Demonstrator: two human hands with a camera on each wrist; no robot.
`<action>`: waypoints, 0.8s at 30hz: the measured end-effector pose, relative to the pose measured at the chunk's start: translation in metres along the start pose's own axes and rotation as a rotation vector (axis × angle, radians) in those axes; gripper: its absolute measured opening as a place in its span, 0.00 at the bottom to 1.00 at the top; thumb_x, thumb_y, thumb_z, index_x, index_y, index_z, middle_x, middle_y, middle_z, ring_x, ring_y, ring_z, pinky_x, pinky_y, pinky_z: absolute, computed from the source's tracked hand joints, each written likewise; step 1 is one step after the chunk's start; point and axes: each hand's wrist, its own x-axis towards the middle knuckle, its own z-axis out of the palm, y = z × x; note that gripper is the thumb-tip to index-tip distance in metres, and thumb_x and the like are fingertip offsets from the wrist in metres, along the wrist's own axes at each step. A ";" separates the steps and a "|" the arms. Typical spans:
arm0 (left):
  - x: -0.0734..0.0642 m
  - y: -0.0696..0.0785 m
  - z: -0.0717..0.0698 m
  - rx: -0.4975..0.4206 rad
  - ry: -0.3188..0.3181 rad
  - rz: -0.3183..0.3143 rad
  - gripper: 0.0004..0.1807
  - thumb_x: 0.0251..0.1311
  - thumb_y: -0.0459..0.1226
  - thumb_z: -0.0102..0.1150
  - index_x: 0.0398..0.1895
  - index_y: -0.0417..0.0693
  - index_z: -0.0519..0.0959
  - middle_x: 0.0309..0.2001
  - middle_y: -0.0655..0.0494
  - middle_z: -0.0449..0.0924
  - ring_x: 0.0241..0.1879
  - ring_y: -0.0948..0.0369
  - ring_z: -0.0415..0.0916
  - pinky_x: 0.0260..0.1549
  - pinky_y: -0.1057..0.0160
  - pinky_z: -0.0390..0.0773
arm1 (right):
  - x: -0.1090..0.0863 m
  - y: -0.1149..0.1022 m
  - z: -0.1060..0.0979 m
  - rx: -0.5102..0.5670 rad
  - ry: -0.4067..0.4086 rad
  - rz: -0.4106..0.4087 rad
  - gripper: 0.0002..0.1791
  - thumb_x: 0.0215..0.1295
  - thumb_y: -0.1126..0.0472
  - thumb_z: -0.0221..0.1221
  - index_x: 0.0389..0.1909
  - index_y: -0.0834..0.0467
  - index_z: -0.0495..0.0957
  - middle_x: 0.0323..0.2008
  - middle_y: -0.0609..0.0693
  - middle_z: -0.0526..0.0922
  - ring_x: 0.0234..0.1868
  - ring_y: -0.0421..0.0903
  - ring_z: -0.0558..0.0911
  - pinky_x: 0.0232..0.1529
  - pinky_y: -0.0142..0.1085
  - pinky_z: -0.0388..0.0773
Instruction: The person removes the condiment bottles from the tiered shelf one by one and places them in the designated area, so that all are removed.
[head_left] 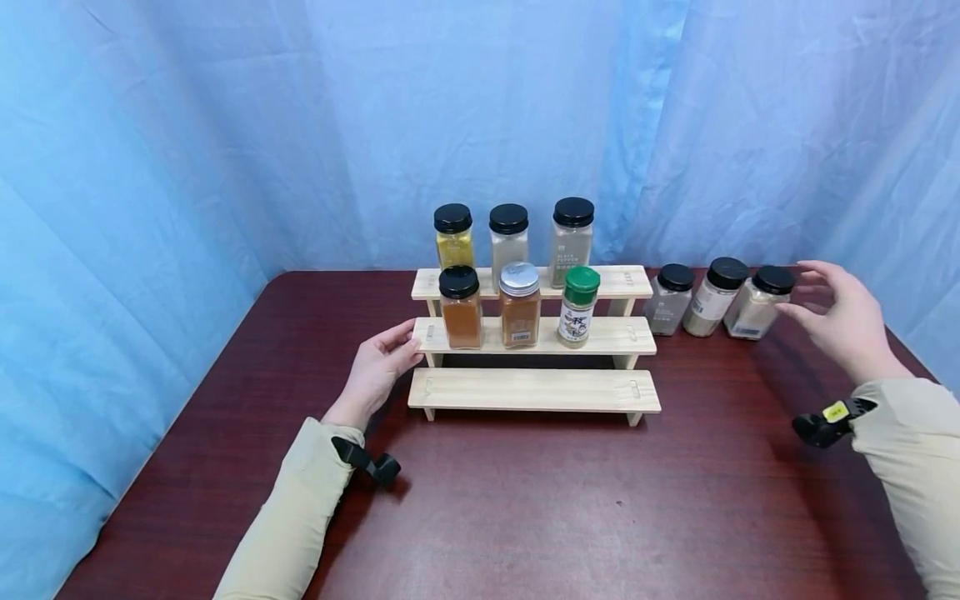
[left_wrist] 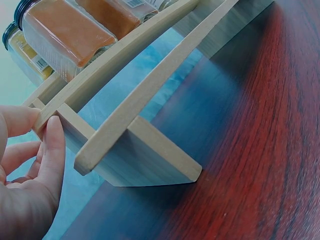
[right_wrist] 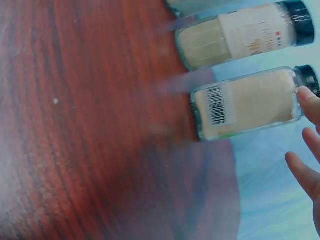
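Observation:
A three-tier wooden spice rack (head_left: 534,390) stands on the table. My left hand (head_left: 382,364) pinches the left end of its middle tier; in the left wrist view the thumb and a finger (left_wrist: 54,145) close on that corner. My right hand (head_left: 843,321) is at the far right, fingers spread and slightly bent, beside a black-capped jar (head_left: 756,310) of pale powder. In the right wrist view a fingertip overlaps that jar (right_wrist: 260,100) just below its cap; whether it touches, I cannot tell. The jar stands upright on the table.
Two more black-capped jars, a grey one (head_left: 667,304) and a white-labelled one (head_left: 712,302), stand between rack and right hand. The middle tier holds an orange-brown jar (head_left: 462,321), a silver-capped jar (head_left: 520,312) and a green-capped bottle (head_left: 576,317). Three black-capped jars occupy the top tier. Blue curtains (head_left: 450,108) hang behind.

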 end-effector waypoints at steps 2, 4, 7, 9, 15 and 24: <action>0.000 0.000 0.000 -0.002 -0.005 0.004 0.27 0.65 0.25 0.49 0.68 0.36 0.62 0.40 0.56 0.69 0.34 0.71 0.76 0.38 0.75 0.80 | -0.001 -0.003 -0.004 0.003 0.008 0.025 0.36 0.59 0.62 0.64 0.68 0.59 0.61 0.41 0.23 0.64 0.34 0.09 0.63 0.35 0.06 0.61; 0.000 -0.001 -0.001 -0.011 -0.008 0.008 0.27 0.65 0.25 0.50 0.68 0.35 0.62 0.40 0.56 0.69 0.34 0.71 0.76 0.38 0.76 0.80 | -0.002 -0.007 -0.007 -0.007 0.031 0.059 0.37 0.60 0.60 0.63 0.69 0.57 0.60 0.45 0.31 0.68 0.33 0.09 0.62 0.34 0.06 0.61; 0.001 -0.001 0.000 -0.018 -0.011 0.010 0.27 0.65 0.26 0.50 0.68 0.34 0.62 0.39 0.56 0.69 0.34 0.71 0.75 0.38 0.76 0.80 | -0.005 -0.012 -0.010 -0.035 0.071 0.118 0.36 0.63 0.57 0.61 0.70 0.54 0.59 0.53 0.46 0.71 0.33 0.10 0.60 0.34 0.06 0.60; 0.001 -0.001 0.000 -0.019 -0.010 0.009 0.27 0.65 0.26 0.51 0.68 0.34 0.62 0.39 0.56 0.69 0.34 0.71 0.75 0.38 0.76 0.80 | -0.007 -0.015 -0.012 -0.038 0.093 0.156 0.35 0.64 0.55 0.59 0.71 0.50 0.58 0.56 0.48 0.69 0.35 0.12 0.60 0.35 0.07 0.60; 0.000 0.000 0.000 0.004 -0.003 -0.004 0.27 0.65 0.26 0.50 0.68 0.37 0.63 0.40 0.56 0.68 0.34 0.70 0.76 0.39 0.75 0.80 | -0.016 -0.027 -0.015 0.056 0.145 0.160 0.33 0.64 0.56 0.59 0.69 0.42 0.59 0.47 0.22 0.64 0.38 0.13 0.63 0.35 0.10 0.60; -0.001 0.001 0.000 -0.002 -0.005 -0.009 0.27 0.65 0.27 0.51 0.68 0.37 0.62 0.40 0.56 0.68 0.34 0.70 0.75 0.39 0.75 0.80 | -0.024 -0.054 -0.012 0.286 0.174 0.103 0.31 0.61 0.68 0.59 0.65 0.47 0.64 0.42 0.23 0.69 0.38 0.16 0.71 0.35 0.09 0.65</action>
